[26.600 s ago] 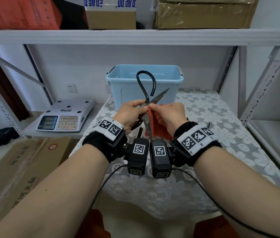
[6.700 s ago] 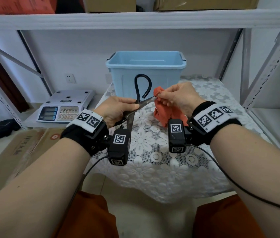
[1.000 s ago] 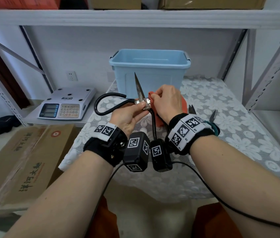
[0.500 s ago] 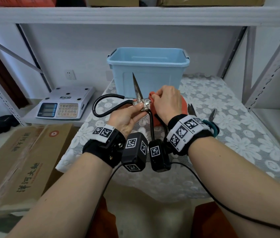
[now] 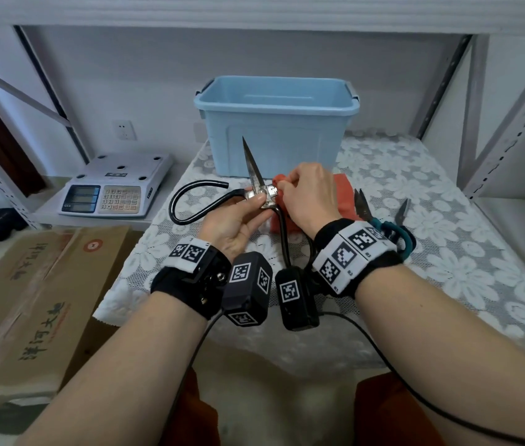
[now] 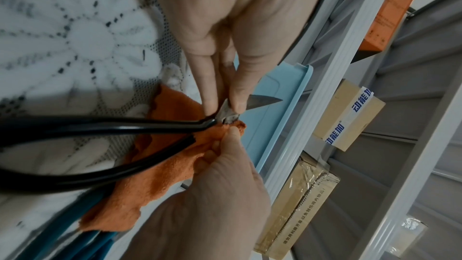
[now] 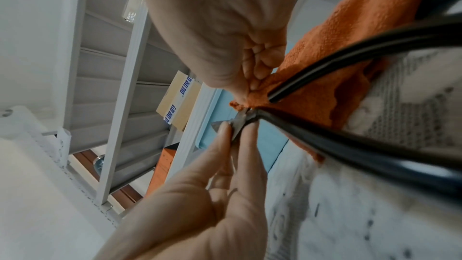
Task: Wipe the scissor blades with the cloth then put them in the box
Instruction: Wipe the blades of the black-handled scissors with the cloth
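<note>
Mid-task on a lace-covered bench (image 5: 431, 175), beneath a shelf stacked with cartons. At the back, a pale blue box (image 5: 275, 123), open-topped, interior mostly out of sight from the head view, so contents untold. Off to the left, a weighing scale (image 5: 109, 185); lower left, flattened cardboard. To the right on the lace, two further pairs of scissors with teal handles (image 5: 383, 220), lying just beside the right wrist and, by appearance, yet to be cleaned or boxed.

Centre frame: large black-handled scissors (image 5: 256, 185), spread wide, one blade pointing up in front of the box. Orange cloth (image 5: 341, 194) bunched against the pivot and draped down to the bench. Left hand (image 5: 235, 220) pinching the metal at the pivot between thumb and fingers. Right hand (image 5: 306, 194) closed round a fold of cloth, pressed to the base of the blades.

Judged from this: wiping under way, not finished; nothing of this pair yet in the box. Left to do: finishing the wipe, closing the blades, carrying them to the box.
</note>
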